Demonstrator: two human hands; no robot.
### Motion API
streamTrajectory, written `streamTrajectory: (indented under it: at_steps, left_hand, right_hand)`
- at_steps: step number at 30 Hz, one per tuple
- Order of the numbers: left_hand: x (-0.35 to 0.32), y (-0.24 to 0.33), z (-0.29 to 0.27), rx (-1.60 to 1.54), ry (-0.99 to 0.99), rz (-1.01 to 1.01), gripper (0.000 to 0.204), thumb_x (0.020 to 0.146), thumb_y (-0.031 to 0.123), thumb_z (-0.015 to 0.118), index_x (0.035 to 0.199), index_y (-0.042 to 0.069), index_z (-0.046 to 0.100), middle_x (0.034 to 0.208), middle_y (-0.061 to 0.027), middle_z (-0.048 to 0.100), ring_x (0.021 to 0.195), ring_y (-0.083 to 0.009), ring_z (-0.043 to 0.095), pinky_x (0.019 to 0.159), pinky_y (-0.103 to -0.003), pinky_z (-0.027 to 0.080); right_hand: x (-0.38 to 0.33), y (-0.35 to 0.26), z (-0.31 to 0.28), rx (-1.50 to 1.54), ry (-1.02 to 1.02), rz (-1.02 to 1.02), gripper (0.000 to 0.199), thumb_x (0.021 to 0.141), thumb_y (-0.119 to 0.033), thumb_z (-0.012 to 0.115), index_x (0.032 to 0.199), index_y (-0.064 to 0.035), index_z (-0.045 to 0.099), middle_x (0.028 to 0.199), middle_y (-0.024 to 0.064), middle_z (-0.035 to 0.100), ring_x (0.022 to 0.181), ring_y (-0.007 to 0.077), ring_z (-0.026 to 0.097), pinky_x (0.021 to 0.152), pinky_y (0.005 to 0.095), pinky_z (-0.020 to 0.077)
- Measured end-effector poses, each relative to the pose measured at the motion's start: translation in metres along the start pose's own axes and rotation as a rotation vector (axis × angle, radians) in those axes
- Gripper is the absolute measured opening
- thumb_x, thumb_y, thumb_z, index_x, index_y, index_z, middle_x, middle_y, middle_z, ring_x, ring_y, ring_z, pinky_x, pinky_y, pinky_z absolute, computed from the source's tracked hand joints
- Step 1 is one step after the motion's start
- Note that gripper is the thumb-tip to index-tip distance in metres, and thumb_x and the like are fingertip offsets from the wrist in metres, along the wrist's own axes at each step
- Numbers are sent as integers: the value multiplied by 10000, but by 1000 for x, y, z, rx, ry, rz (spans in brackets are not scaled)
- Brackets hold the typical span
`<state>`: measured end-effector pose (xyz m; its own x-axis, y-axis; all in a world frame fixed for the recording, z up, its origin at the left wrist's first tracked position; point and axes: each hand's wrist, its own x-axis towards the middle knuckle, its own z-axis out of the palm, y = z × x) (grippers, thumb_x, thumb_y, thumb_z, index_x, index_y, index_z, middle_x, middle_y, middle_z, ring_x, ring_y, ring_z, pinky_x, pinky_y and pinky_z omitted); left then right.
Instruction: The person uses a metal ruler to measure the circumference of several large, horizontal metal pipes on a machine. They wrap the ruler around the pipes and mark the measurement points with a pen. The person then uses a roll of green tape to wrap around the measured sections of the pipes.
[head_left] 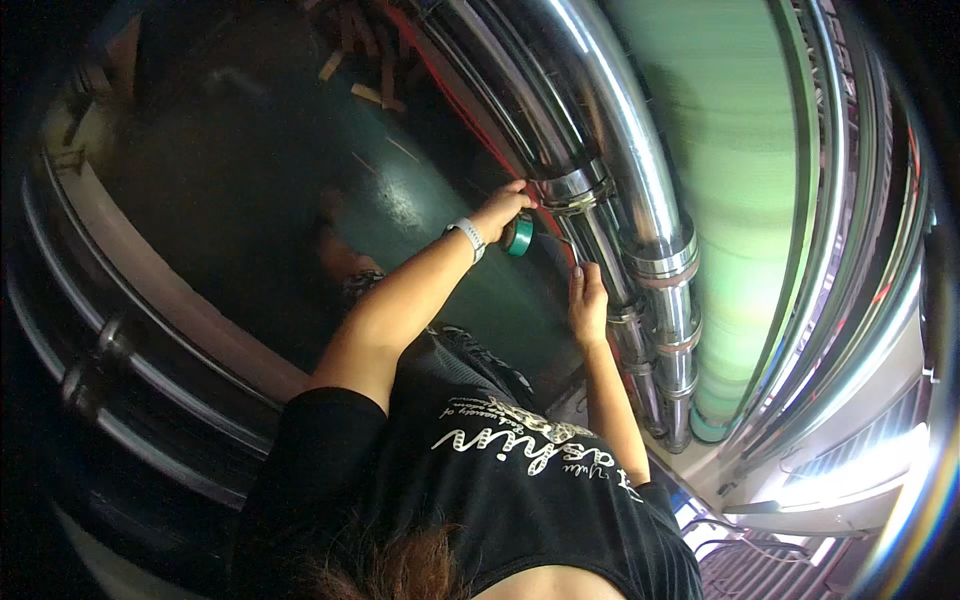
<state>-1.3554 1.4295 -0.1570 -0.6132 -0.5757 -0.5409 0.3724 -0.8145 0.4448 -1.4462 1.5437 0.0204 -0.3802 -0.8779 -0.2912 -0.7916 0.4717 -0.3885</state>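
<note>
- The left hand grips a green tape roll beside the clamp joint of the shiny steel pipes.
- The right hand lies flat and unclenched on the lower pipe.
- The roll looks light, stiff and sticky-edged; best pinched across its rim.

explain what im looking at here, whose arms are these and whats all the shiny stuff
One picture, from a wide fisheye camera worn on a person's head and looking down, so straight edges bend. The arms are the wearer's own. The left hand holds a roll of green tape against shiny chrome pipes; there is a pale wristband on that wrist. The right hand rests flat by the pipes lower down. Beside them runs a broad pale green sheet, blurred. Below is a dark green floor.
</note>
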Motion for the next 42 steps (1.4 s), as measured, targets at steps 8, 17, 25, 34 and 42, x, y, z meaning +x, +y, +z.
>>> streamTrajectory:
  at_steps: [8, 17, 25, 34, 42]
  left_hand:
    - [45, 3, -16, -177, -95, 104, 285, 708, 13, 469, 980, 73, 532, 858, -63, 606, 704, -157, 565, 634, -274, 475]
    - [50, 10, -28, -136, 43, -27, 58, 679, 33, 487, 708, 70, 520, 662, -26, 515, 602, -153, 503, 576, -278, 439]
    - [43, 29, -21, -54, 13, -113, 282, 649, 36, 494, 913, 39, 592, 881, -51, 576, 820, -169, 508, 748, -297, 418]
    - [40, 41, -21, -98, 22, -171, 153, 698, 43, 473, 836, 30, 538, 757, -104, 566, 603, -241, 570, 570, -353, 517]
    - [35, 40, -22, -7, -20, -87, 250, 691, 14, 461, 910, 19, 582, 826, -73, 592, 746, -178, 555, 700, -286, 451]
  right_hand:
    - [20, 45, 37, 42, 21, -77, 164, 899, -163, 446, 896, -6, 495, 693, 202, 506, 614, 323, 506, 603, 364, 425]
    - [99, 49, 97, 561, -346, 549, 197, 870, -144, 453, 789, -21, 585, 552, 1, 457, 439, 109, 404, 389, 271, 286]
    - [123, 0, 129, 1302, -222, 792, 157, 868, -118, 414, 938, -77, 548, 731, 21, 567, 503, 86, 475, 354, 195, 338]
    - [132, 45, 144, 1410, -342, 739, 139, 898, -168, 380, 854, -109, 498, 613, -27, 482, 387, 55, 393, 282, 171, 259]
    - [145, 58, 125, 1378, -515, 766, 190, 856, -285, 511, 792, -107, 497, 530, -64, 324, 392, 66, 236, 340, 206, 158]
